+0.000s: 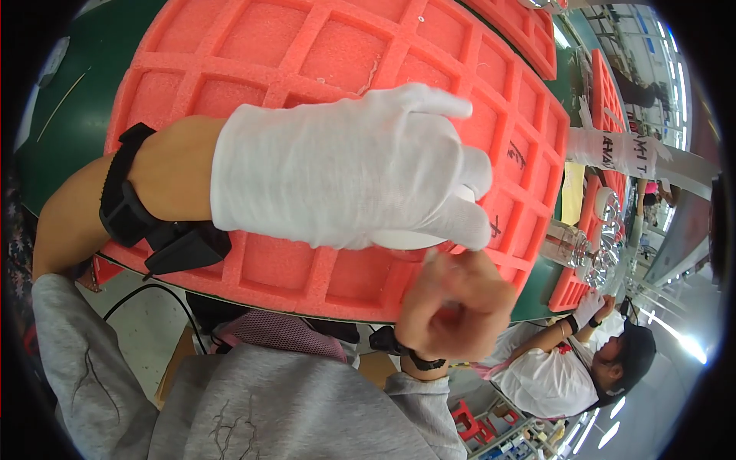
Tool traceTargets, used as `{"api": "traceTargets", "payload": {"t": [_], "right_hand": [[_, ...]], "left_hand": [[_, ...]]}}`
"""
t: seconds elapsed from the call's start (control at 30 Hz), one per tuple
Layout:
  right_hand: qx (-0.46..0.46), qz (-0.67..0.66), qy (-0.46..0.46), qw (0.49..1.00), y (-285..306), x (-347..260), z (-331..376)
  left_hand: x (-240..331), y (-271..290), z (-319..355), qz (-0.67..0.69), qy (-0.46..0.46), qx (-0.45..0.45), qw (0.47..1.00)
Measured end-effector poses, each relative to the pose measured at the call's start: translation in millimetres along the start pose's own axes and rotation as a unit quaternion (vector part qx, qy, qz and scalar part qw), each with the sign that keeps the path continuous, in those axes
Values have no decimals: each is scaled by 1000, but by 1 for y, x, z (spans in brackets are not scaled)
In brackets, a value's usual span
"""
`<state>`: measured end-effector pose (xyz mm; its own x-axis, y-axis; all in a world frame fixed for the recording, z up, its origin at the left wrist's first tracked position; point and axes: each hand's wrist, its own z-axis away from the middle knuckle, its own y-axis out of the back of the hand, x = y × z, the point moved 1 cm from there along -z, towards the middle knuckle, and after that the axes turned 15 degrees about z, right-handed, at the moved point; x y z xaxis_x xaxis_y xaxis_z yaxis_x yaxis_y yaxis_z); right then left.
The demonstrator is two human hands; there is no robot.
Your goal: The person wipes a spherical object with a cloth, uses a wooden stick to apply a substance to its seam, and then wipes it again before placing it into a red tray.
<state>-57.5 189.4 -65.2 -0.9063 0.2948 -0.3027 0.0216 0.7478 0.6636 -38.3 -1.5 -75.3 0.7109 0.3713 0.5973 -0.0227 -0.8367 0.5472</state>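
My left hand (368, 165), in a white cloth glove, reaches across a red foam tray (287, 264) of square compartments. Its thumb and fingers are closed around a white round piece (410, 240), mostly covered by the glove, so its full shape is hidden. Just below the left fingertips is my bare right hand (460, 307), blurred, with the fingers curled in. Whatever those fingers may pinch cannot be made out. The two hands are close together near the tray's front right part.
The tray lies on a green table (54, 115). To the right are clear glass pieces (567, 244), another red tray (569, 290) and a pale post (625, 153) wrapped in marked tape. A co-worker (567, 368) in white works beyond them.
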Motion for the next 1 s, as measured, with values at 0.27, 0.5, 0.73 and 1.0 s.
{"api": "traceTargets", "payload": {"t": [0.27,0.5,0.73,1.0], "right_hand": [[-54,18,30,998,0,-3,-8],[-10,-16,-6,1000,3,-4,-7],[39,-41,-50,997,4,2,0],[-11,-23,-16,1000,8,-7,-2]], "left_hand": [[15,13,4,11,120,-40,992],[16,12,3,51,131,-54,989],[19,9,5,7,50,-8,999],[18,7,2,69,114,-65,989]]}}
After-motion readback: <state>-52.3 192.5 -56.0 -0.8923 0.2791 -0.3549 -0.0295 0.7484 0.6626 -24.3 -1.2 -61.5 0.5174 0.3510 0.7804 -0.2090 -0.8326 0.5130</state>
